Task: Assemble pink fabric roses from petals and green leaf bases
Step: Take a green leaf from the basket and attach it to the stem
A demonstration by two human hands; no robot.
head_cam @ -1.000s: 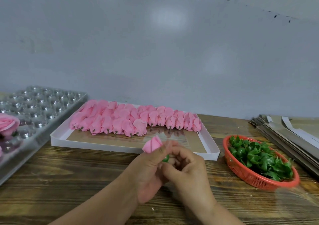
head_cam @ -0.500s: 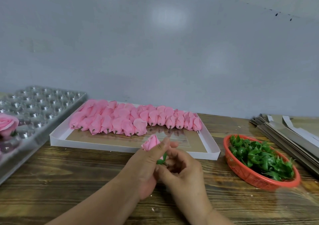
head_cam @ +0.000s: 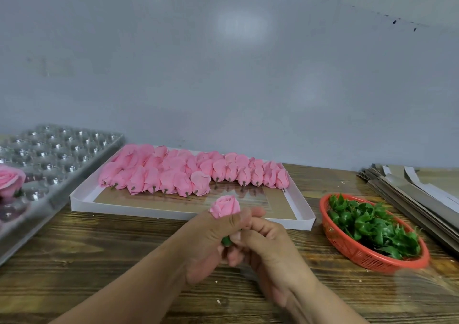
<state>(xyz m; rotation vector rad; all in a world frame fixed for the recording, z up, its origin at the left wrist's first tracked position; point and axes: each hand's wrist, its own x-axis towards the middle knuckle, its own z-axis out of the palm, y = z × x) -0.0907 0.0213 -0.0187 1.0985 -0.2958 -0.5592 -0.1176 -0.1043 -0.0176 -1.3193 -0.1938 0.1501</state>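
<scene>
A: Head view, quick. Left hand (head_cam: 211, 239) has its grip clamped on a pink rosebud (head_cam: 226, 206), bud poking up above the thumb, over the table (head_cam: 99, 261) just in front of the white tray (head_cam: 173, 214).

B: Right hand (head_cam: 268, 246)?

A: Fingers curled in under the bud, pinching at a green leaf base (head_cam: 226, 240), only a sliver shows btwn the hands. Can't tell if it's seated on the stem yet.

B: Supplies?

A: Unfinished pink buds (head_cam: 193, 174) in rows at the tray's back, stems facing us. More leaf bases (head_cam: 372, 226) in the red basket (head_cam: 347, 251) to the right. One finished rose (head_cam: 11, 180) in the clear blister tray (head_cam: 62, 154), far left.

B: Risks?

A: Prob. a squeeze too hard crushes the petals. Base pushed on crooked could sit tilted or slip off. Stem's hidden, so aim is by feel.
</scene>
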